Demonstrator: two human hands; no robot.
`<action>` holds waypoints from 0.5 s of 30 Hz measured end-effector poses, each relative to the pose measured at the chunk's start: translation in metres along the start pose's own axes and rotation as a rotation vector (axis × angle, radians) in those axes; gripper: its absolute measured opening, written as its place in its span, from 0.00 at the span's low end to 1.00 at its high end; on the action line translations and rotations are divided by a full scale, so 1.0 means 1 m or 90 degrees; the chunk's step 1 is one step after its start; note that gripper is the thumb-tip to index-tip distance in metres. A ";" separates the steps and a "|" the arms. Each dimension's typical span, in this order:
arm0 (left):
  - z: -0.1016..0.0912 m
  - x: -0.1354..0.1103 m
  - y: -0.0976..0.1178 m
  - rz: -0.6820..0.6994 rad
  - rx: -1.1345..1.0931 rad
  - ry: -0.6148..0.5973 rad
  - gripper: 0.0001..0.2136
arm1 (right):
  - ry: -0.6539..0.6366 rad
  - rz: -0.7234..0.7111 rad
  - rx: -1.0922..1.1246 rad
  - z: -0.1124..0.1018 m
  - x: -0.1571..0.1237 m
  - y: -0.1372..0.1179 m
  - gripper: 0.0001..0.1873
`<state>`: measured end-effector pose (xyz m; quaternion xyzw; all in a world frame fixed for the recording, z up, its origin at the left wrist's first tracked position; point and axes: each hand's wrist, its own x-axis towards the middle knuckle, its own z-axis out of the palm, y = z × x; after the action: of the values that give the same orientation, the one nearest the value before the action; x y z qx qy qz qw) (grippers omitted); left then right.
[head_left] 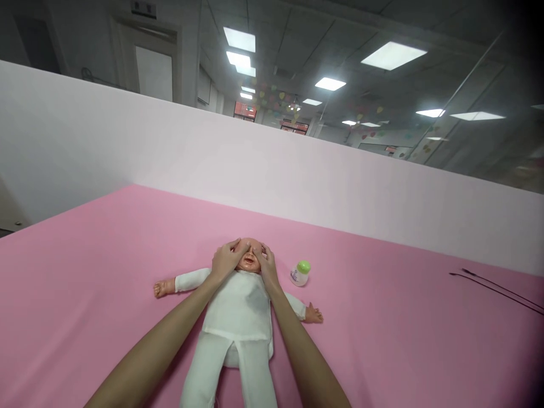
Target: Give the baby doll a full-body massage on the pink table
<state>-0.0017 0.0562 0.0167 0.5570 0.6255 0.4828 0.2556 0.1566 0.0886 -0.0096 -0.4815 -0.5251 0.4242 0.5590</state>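
Observation:
A baby doll (236, 317) in a white suit lies on its back on the pink sheet (85, 272), arms spread, head away from me. My left hand (227, 258) rests on the left side of the doll's face, fingers laid flat across the forehead and eye. My right hand (267, 262) cups the right side of the face, fingers stretched along the cheek. Both hands touch the head and hold nothing. A small white bottle with a green cap (301, 273) stands just right of the doll's head.
A white partition wall (297, 175) runs along the far edge of the pink surface. Thin black cables (497, 289) lie at the far right. Ceiling lights and an office room show beyond the partition.

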 end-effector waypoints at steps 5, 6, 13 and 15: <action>-0.002 0.003 -0.007 -0.014 -0.085 -0.012 0.29 | -0.031 -0.031 0.005 0.000 -0.001 -0.003 0.32; -0.002 0.004 -0.008 -0.010 -0.093 -0.010 0.27 | -0.029 -0.036 0.004 0.000 -0.001 -0.002 0.32; -0.006 0.003 -0.010 0.052 -0.009 -0.011 0.28 | -0.020 -0.059 -0.018 0.000 0.002 -0.002 0.32; -0.006 0.003 -0.010 0.045 -0.013 -0.003 0.28 | -0.034 -0.056 -0.028 -0.001 0.000 -0.005 0.32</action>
<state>-0.0121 0.0580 0.0108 0.5773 0.6000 0.4963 0.2458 0.1571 0.0877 -0.0045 -0.4583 -0.5700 0.4003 0.5521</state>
